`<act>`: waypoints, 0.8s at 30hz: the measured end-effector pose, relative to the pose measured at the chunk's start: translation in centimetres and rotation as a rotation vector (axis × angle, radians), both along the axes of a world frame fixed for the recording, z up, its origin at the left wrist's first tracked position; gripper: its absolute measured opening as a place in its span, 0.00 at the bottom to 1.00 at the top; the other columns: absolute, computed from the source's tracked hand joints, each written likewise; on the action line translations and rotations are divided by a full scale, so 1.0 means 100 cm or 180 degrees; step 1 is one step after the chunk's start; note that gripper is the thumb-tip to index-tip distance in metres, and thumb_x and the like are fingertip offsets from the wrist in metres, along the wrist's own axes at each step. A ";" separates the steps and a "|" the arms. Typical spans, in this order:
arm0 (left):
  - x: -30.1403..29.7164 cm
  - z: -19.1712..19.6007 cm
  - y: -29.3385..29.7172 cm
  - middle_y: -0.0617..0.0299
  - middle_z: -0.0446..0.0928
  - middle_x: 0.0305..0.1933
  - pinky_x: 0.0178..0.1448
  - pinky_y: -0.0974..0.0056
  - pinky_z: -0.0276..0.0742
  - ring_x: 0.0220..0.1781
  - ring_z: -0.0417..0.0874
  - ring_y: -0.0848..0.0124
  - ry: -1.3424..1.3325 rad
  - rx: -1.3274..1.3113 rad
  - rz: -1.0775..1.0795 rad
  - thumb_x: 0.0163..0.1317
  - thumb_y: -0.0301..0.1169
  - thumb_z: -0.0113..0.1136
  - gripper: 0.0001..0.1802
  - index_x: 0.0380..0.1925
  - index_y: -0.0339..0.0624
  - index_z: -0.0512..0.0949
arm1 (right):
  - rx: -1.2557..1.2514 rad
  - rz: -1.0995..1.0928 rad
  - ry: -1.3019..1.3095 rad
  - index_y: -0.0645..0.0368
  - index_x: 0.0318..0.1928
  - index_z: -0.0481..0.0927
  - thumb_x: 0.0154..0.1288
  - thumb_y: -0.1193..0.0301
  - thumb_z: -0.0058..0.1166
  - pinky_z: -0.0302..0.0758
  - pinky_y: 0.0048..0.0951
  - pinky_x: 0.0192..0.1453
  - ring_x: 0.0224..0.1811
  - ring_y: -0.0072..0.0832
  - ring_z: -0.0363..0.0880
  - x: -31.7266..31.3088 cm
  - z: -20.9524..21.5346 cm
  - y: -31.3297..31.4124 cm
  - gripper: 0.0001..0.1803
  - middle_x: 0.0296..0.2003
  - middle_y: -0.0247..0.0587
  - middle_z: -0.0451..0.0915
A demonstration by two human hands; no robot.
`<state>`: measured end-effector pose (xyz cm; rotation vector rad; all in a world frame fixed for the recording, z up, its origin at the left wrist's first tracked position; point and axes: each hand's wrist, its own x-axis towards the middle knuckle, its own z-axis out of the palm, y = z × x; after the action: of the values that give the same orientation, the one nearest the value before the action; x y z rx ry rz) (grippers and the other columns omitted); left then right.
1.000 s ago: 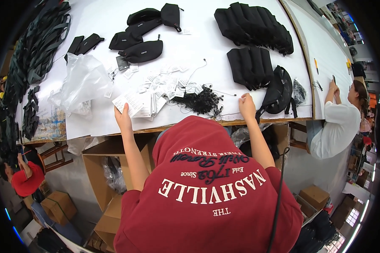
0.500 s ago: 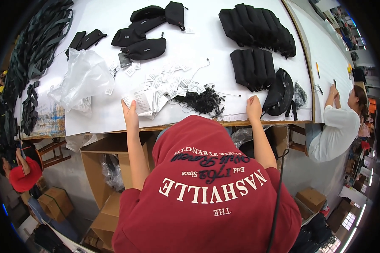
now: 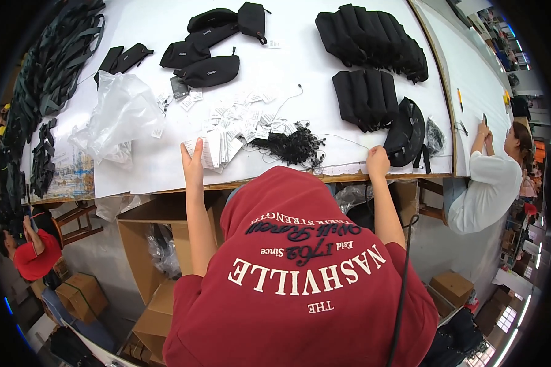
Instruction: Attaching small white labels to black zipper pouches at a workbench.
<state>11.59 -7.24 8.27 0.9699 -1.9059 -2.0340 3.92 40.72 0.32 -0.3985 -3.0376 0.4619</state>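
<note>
My left hand (image 3: 193,160) is closed on white paper tags (image 3: 212,151) at the near edge of a loose pile of tags (image 3: 236,125). Just right of that pile lies a tangled heap of black hang-tag strings (image 3: 297,145). A thin tag string (image 3: 347,141) stretches from near the heap to my right hand (image 3: 378,161), whose fingers are pinched at its end. Close by that hand is a curved black pouch (image 3: 405,134) with a strap. How many tags my left fingers hold is hidden.
Black pouches lie at the far middle (image 3: 211,70) and in rows (image 3: 373,43) at the far right. A clear plastic bag (image 3: 122,113) and dark straps (image 3: 61,61) are at left. Cardboard boxes (image 3: 147,244) stand below the table edge. A co-worker in white (image 3: 487,189) sits at right.
My right hand has shifted slightly right and now pinches the tag string, which is drawn out toward it. My left hand has turned a little, with the tags in it tilted differently.
</note>
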 end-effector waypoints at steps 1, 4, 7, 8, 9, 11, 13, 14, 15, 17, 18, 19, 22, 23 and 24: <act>0.000 0.002 0.002 0.44 0.60 0.64 0.67 0.65 0.55 0.65 0.63 0.62 -0.0150 -0.0104 0.0063 0.62 0.43 0.58 0.44 0.65 0.24 0.48 | 0.0324 -0.0026 0.0126 0.56 0.35 0.75 0.56 0.69 0.57 0.73 0.41 0.39 0.37 0.45 0.77 -0.001 0.007 -0.001 0.08 0.35 0.43 0.75; -0.001 0.002 0.004 0.45 0.65 0.61 0.65 0.65 0.58 0.62 0.66 0.63 0.0067 0.0102 -0.0238 0.59 0.44 0.61 0.43 0.63 0.26 0.54 | 0.0335 0.0145 0.0376 0.56 0.34 0.75 0.54 0.70 0.58 0.73 0.42 0.40 0.38 0.46 0.77 -0.010 0.031 -0.025 0.07 0.38 0.44 0.74; -0.008 0.016 0.018 0.47 0.69 0.56 0.62 0.65 0.62 0.57 0.70 0.64 0.0033 -0.0166 -0.0522 0.57 0.42 0.64 0.38 0.58 0.28 0.60 | -0.0398 0.0884 0.0374 0.53 0.35 0.75 0.52 0.71 0.60 0.72 0.41 0.40 0.38 0.44 0.77 -0.026 0.023 -0.060 0.09 0.36 0.42 0.73; -0.010 0.017 0.021 0.49 0.71 0.52 0.57 0.66 0.66 0.53 0.72 0.66 0.0127 -0.0241 -0.0627 0.54 0.40 0.67 0.36 0.55 0.31 0.61 | -0.0406 0.0891 0.0383 0.53 0.35 0.75 0.52 0.71 0.60 0.72 0.41 0.40 0.38 0.44 0.77 -0.028 0.024 -0.073 0.09 0.36 0.42 0.73; -0.011 0.019 0.026 0.49 0.71 0.52 0.57 0.66 0.66 0.53 0.72 0.66 0.0135 -0.0251 -0.0617 0.54 0.40 0.67 0.36 0.55 0.31 0.61 | -0.0376 0.1159 0.0271 0.54 0.34 0.76 0.52 0.71 0.60 0.72 0.41 0.39 0.37 0.43 0.77 -0.031 0.025 -0.085 0.09 0.35 0.42 0.73; -0.012 0.033 0.035 0.50 0.71 0.50 0.53 0.68 0.68 0.51 0.72 0.68 0.0031 -0.0225 -0.0905 0.54 0.38 0.67 0.37 0.55 0.32 0.58 | -0.0356 0.1434 0.0164 0.55 0.34 0.76 0.52 0.71 0.59 0.72 0.41 0.38 0.35 0.43 0.76 -0.034 0.022 -0.091 0.08 0.34 0.41 0.73; -0.015 0.029 0.034 0.50 0.71 0.48 0.50 0.69 0.69 0.50 0.71 0.70 -0.0109 -0.0083 -0.1055 0.54 0.36 0.67 0.37 0.56 0.33 0.56 | 0.0033 0.1619 0.0102 0.57 0.33 0.76 0.52 0.71 0.60 0.71 0.41 0.36 0.34 0.43 0.76 -0.035 0.015 -0.087 0.09 0.30 0.40 0.73; -0.015 0.026 0.034 0.50 0.71 0.48 0.51 0.69 0.68 0.50 0.71 0.69 -0.0002 -0.0059 -0.1115 0.54 0.36 0.67 0.37 0.56 0.33 0.56 | 0.0025 0.1620 0.0110 0.57 0.33 0.76 0.52 0.71 0.60 0.71 0.41 0.36 0.34 0.43 0.76 -0.034 0.012 -0.086 0.09 0.30 0.40 0.73; -0.015 0.025 0.035 0.50 0.71 0.49 0.51 0.69 0.68 0.50 0.71 0.69 0.0104 -0.0034 -0.1180 0.55 0.36 0.67 0.36 0.56 0.33 0.56 | 0.0125 0.1654 0.0091 0.57 0.34 0.75 0.52 0.71 0.60 0.71 0.39 0.35 0.32 0.41 0.76 -0.032 0.010 -0.085 0.09 0.30 0.40 0.74; -0.014 0.031 0.041 0.51 0.70 0.50 0.53 0.68 0.67 0.51 0.71 0.68 0.0107 0.0007 -0.1099 0.55 0.35 0.66 0.34 0.56 0.35 0.59 | 0.0229 0.1701 0.0066 0.58 0.34 0.75 0.53 0.71 0.60 0.71 0.36 0.33 0.30 0.38 0.75 -0.028 0.020 -0.090 0.09 0.29 0.40 0.74; -0.013 0.031 0.042 0.52 0.70 0.51 0.54 0.68 0.67 0.51 0.70 0.69 0.0096 -0.0077 -0.1319 0.54 0.34 0.65 0.33 0.56 0.36 0.60 | -0.0654 0.1561 -0.0163 0.59 0.33 0.75 0.54 0.72 0.59 0.71 0.33 0.33 0.27 0.33 0.74 -0.023 0.025 -0.092 0.08 0.28 0.39 0.75; -0.013 0.032 0.044 0.53 0.70 0.52 0.55 0.68 0.66 0.52 0.70 0.69 0.0091 -0.0163 -0.1513 0.54 0.33 0.65 0.32 0.56 0.37 0.61 | -0.1532 0.1424 -0.0390 0.59 0.32 0.74 0.56 0.72 0.59 0.70 0.30 0.33 0.25 0.28 0.73 -0.022 0.040 -0.100 0.07 0.28 0.37 0.77; -0.015 0.046 0.062 0.57 0.72 0.46 0.53 0.68 0.67 0.47 0.73 0.67 0.0777 -0.0974 -0.1816 0.53 0.30 0.64 0.23 0.49 0.38 0.71 | -0.3944 0.0764 -0.0613 0.60 0.30 0.73 0.61 0.72 0.56 0.66 0.21 0.27 0.22 0.16 0.68 0.002 0.111 -0.126 0.07 0.23 0.33 0.76; -0.018 0.048 0.064 0.58 0.72 0.43 0.51 0.68 0.68 0.45 0.73 0.66 0.1217 -0.1462 -0.2112 0.53 0.28 0.64 0.19 0.46 0.38 0.74 | -0.4021 0.0827 -0.0544 0.61 0.31 0.74 0.62 0.72 0.56 0.60 0.15 0.25 0.21 0.10 0.65 0.010 0.136 -0.134 0.06 0.20 0.27 0.72; -0.019 0.060 0.072 0.58 0.72 0.43 0.51 0.68 0.68 0.45 0.73 0.66 0.1201 -0.1472 -0.2125 0.53 0.28 0.64 0.19 0.46 0.38 0.74 | -0.3873 0.1050 -0.0366 0.61 0.32 0.75 0.62 0.74 0.55 0.56 0.15 0.24 0.20 0.10 0.61 0.017 0.157 -0.144 0.04 0.19 0.25 0.69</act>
<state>9.64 -0.08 14.27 -0.1792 -2.4938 -1.7160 5.61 26.35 16.05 0.0933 -2.4954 2.3147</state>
